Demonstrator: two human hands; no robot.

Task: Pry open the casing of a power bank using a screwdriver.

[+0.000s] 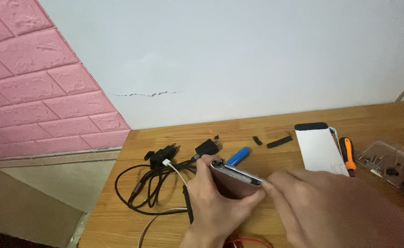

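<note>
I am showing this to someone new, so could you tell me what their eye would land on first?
Front and centre, the left hand grips a slim silver case on edge while the right hand pinches its near end. Left of them sprawls a tangle of black cables with plug adapters; behind lie a blue cylinder, a white panel and an orange-handled screwdriver.

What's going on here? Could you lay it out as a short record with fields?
left hand: grips a silver metal casing, tilted on edge
right hand: fingertips at the casing's near end
behind casing: blue cylindrical cell
left of it: black chargers and tangled cables
right side: white flat case, orange-handled screwdriver, clear plastic box
surface: wooden table
</note>
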